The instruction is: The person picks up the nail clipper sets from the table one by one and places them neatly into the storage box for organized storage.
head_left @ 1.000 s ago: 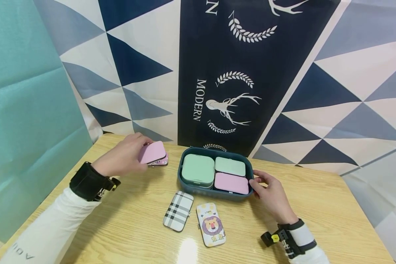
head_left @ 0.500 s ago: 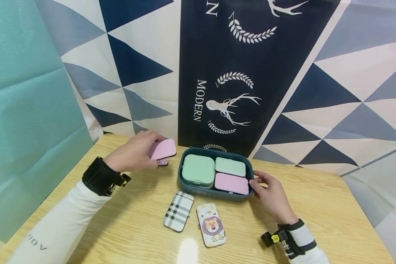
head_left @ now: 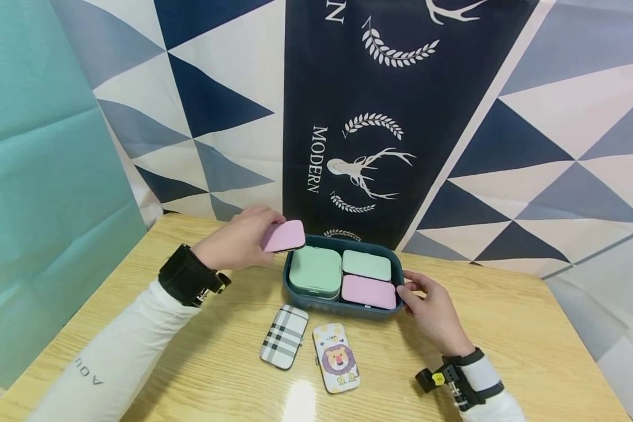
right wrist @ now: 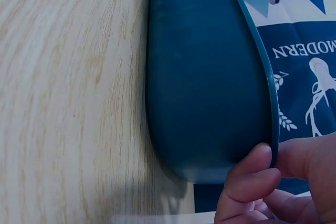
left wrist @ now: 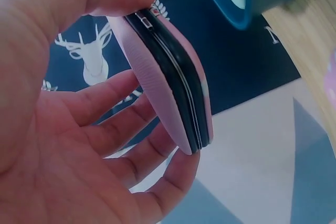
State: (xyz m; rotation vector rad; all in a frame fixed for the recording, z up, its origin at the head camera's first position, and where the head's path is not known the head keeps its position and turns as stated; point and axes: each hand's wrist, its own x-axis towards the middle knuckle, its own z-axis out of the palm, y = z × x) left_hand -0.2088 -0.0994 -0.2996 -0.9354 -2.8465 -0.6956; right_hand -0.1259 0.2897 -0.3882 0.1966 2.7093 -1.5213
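Observation:
In the head view my left hand [head_left: 240, 239] holds a pink hard case [head_left: 286, 235] above the left end of a dark blue oblong box [head_left: 366, 313]. The left wrist view shows the thumb at the case's metal clasp [left wrist: 144, 20] and the fingers against the opposite edge. The case is closed, with a dark rim between its halves. My right hand [head_left: 436, 313] pinches the box's right end, thumb and fingers on either side of the rim [right wrist: 273, 124]. Inside the box lie a large mint case [head_left: 315, 269], a smaller mint case [head_left: 366, 265] and a pink case [head_left: 369, 291].
A plaid case [head_left: 285, 337] and a lion-print case [head_left: 336, 358] lie on the wooden table [head_left: 216, 357] in front of the box. A patterned cloth wall [head_left: 232, 135] rises right behind the box. Part of another pink thing [left wrist: 331, 82] shows at the left wrist view's edge.
My left hand has lifted the pink case off a patterned pink case and carried it rightward to the box's left end. My right hand stays on the rim.

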